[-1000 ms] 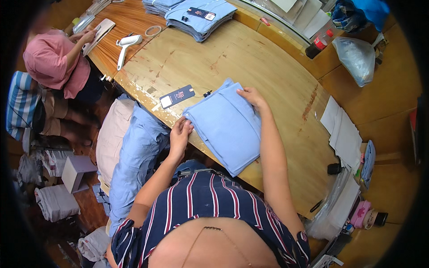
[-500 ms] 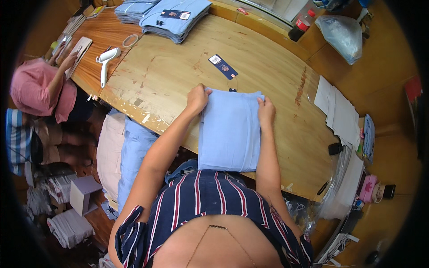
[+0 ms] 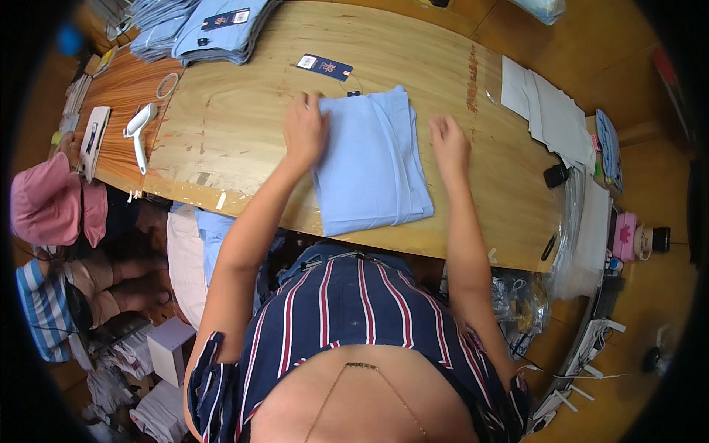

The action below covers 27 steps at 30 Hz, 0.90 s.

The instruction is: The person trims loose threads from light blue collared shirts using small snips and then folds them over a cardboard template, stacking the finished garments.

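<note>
A folded light blue garment point(image 3: 369, 166) lies on the wooden table in front of me, slightly turned, with a loose crease running down its right part. Its dark hang tag point(image 3: 323, 66) rests flat beyond the far edge, joined to the cloth by a thin cord. At the garment's far left corner is my left hand point(image 3: 304, 131), open, its fingers loosely bent at the cloth's edge and a little blurred. My right hand point(image 3: 450, 148) is raised to the right of the garment, apart from it, with loosely bent fingers and nothing in them.
Folded blue garments point(image 3: 221, 33) are stacked at the far left. A white lint roller point(image 3: 139, 136) and a tape roll point(image 3: 168, 86) lie on the left. White sheets point(image 3: 535, 107) sit along the right edge. A person in pink point(image 3: 55, 196) works at left.
Both hands have let go of the garment's far corners; the right has moved off to the right. The garment now lies flat, turned slightly and wholly on the table. My view has shifted.
</note>
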Each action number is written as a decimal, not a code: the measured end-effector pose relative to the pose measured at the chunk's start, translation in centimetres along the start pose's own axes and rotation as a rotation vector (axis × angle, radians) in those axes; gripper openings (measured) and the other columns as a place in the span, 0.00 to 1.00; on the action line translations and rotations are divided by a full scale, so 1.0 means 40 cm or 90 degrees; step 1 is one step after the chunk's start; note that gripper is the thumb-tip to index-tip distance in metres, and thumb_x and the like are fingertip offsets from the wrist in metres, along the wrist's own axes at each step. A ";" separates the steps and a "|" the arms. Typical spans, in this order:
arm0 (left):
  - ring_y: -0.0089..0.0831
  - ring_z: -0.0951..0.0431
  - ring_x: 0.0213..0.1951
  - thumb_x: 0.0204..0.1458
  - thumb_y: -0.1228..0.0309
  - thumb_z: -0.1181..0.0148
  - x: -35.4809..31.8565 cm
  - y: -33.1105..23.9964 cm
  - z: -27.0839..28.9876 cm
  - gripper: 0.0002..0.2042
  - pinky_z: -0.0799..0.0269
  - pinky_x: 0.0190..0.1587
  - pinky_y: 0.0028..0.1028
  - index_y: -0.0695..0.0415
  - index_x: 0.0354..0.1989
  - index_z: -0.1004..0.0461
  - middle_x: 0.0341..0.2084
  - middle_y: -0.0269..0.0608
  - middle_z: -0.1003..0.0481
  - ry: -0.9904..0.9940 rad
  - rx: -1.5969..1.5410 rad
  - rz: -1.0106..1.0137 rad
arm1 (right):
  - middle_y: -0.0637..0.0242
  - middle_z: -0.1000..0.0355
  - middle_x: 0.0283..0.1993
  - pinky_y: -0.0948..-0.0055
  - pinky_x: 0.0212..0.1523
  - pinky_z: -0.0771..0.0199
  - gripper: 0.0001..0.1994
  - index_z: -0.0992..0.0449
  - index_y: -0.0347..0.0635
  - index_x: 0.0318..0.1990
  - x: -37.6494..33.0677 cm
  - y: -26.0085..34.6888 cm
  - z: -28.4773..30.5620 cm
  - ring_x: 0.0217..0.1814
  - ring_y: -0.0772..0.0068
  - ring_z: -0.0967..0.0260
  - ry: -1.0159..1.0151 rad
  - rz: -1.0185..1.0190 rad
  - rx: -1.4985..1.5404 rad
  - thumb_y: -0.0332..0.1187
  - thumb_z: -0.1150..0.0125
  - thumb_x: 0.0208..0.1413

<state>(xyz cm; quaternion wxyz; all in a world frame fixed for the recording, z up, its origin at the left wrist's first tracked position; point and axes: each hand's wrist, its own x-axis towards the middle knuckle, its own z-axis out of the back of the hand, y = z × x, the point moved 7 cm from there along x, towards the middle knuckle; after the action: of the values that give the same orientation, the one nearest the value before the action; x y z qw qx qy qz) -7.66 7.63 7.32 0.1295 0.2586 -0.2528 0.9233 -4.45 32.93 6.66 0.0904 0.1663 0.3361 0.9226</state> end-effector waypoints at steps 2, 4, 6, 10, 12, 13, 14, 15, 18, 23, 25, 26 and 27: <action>0.41 0.34 0.30 0.39 0.76 0.50 -0.097 -0.150 0.002 0.05 0.36 0.32 0.34 0.60 0.27 0.34 0.24 0.44 0.35 0.130 -0.113 -0.173 | 0.58 0.30 0.23 0.67 0.27 0.34 0.09 0.29 0.39 0.33 -0.125 -0.128 0.036 0.26 0.60 0.32 0.084 -0.110 0.050 0.35 0.45 0.47; 0.34 0.34 0.29 0.36 0.73 0.49 -0.240 -0.329 0.014 0.05 0.38 0.28 0.30 0.56 0.24 0.33 0.22 0.38 0.36 0.277 -0.144 -0.464 | 0.66 0.32 0.18 0.77 0.18 0.39 0.08 0.28 0.39 0.33 -0.258 -0.201 0.037 0.17 0.76 0.36 0.181 -0.265 0.228 0.33 0.43 0.46; 0.28 0.36 0.34 0.36 0.69 0.50 -0.336 -0.416 0.024 0.08 0.41 0.31 0.24 0.56 0.27 0.29 0.27 0.34 0.34 0.264 -0.102 -0.637 | 0.72 0.35 0.15 0.84 0.12 0.46 0.07 0.28 0.40 0.33 -0.347 -0.185 0.041 0.13 0.85 0.43 0.203 -0.374 0.361 0.31 0.42 0.46; 0.27 0.36 0.35 0.39 0.66 0.52 -0.370 -0.438 -0.044 0.10 0.42 0.32 0.22 0.56 0.27 0.27 0.32 0.34 0.32 0.311 0.066 -0.697 | 0.74 0.38 0.12 0.85 0.08 0.53 0.05 0.28 0.39 0.32 -0.413 -0.161 -0.005 0.10 0.88 0.48 0.181 -0.388 0.386 0.28 0.44 0.46; 0.26 0.36 0.36 0.39 0.66 0.52 -0.376 -0.443 -0.060 0.10 0.42 0.32 0.22 0.56 0.27 0.27 0.33 0.34 0.32 0.335 0.109 -0.714 | 0.74 0.39 0.11 0.84 0.09 0.51 0.04 0.28 0.38 0.32 -0.409 -0.169 -0.030 0.10 0.87 0.47 0.198 -0.358 0.380 0.26 0.45 0.46; 0.26 0.36 0.36 0.39 0.66 0.52 -0.376 -0.446 -0.061 0.10 0.42 0.32 0.22 0.56 0.27 0.27 0.33 0.33 0.32 0.328 0.129 -0.723 | 0.74 0.40 0.11 0.83 0.09 0.50 0.04 0.28 0.38 0.31 -0.401 -0.167 -0.037 0.10 0.87 0.47 0.197 -0.346 0.369 0.26 0.45 0.46; 0.26 0.37 0.36 0.39 0.66 0.52 -0.376 -0.449 -0.060 0.10 0.42 0.31 0.22 0.56 0.27 0.27 0.32 0.33 0.33 0.320 0.149 -0.731 | 0.73 0.40 0.10 0.82 0.09 0.50 0.04 0.28 0.38 0.31 -0.393 -0.164 -0.042 0.10 0.87 0.47 0.197 -0.333 0.357 0.25 0.45 0.46; 0.26 0.37 0.36 0.39 0.66 0.52 -0.375 -0.449 -0.064 0.10 0.42 0.31 0.22 0.56 0.27 0.27 0.33 0.33 0.33 0.329 0.161 -0.735 | 0.72 0.39 0.10 0.81 0.09 0.49 0.02 0.29 0.37 0.28 -0.381 -0.150 -0.035 0.10 0.86 0.46 0.197 -0.314 0.344 0.25 0.46 0.46; 0.26 0.37 0.36 0.39 0.65 0.52 -0.366 -0.449 -0.056 0.10 0.43 0.32 0.22 0.55 0.27 0.27 0.33 0.33 0.33 0.323 0.185 -0.770 | 0.71 0.38 0.10 0.81 0.11 0.48 0.02 0.30 0.37 0.25 -0.376 -0.140 -0.041 0.11 0.86 0.46 0.195 -0.320 0.409 0.25 0.46 0.46; 0.27 0.38 0.38 0.40 0.64 0.52 -0.339 -0.386 0.023 0.13 0.43 0.34 0.23 0.54 0.33 0.28 0.36 0.33 0.35 0.276 0.080 -0.758 | 0.67 0.39 0.10 0.79 0.15 0.45 0.04 0.32 0.38 0.24 -0.378 -0.157 -0.028 0.12 0.83 0.45 0.178 -0.221 0.286 0.27 0.45 0.45; 0.29 0.38 0.43 0.42 0.64 0.53 -0.355 -0.349 0.014 0.14 0.42 0.38 0.25 0.55 0.37 0.30 0.41 0.36 0.35 0.342 0.120 -0.709 | 0.64 0.37 0.12 0.71 0.18 0.40 0.04 0.31 0.40 0.25 -0.386 -0.138 -0.039 0.14 0.72 0.40 0.266 -0.205 0.191 0.29 0.46 0.45; 0.30 0.38 0.45 0.43 0.64 0.54 -0.365 -0.336 0.009 0.15 0.41 0.41 0.26 0.55 0.40 0.31 0.43 0.37 0.35 0.375 0.140 -0.682 | 0.63 0.35 0.15 0.68 0.20 0.39 0.03 0.31 0.41 0.26 -0.379 -0.123 -0.021 0.16 0.68 0.38 0.238 -0.172 0.104 0.29 0.46 0.46; 0.31 0.39 0.48 0.44 0.64 0.53 -0.360 -0.339 0.019 0.16 0.42 0.44 0.28 0.55 0.42 0.33 0.45 0.38 0.36 0.363 0.088 -0.635 | 0.62 0.34 0.17 0.66 0.22 0.37 0.03 0.31 0.42 0.27 -0.368 -0.099 0.003 0.18 0.64 0.36 0.206 -0.138 0.015 0.30 0.46 0.46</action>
<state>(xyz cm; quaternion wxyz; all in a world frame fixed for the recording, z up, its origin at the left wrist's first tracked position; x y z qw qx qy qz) 9.64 17.03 5.47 0.5951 0.0952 0.0057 0.7980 9.48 31.91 0.56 0.1317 -0.0204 0.3726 0.9184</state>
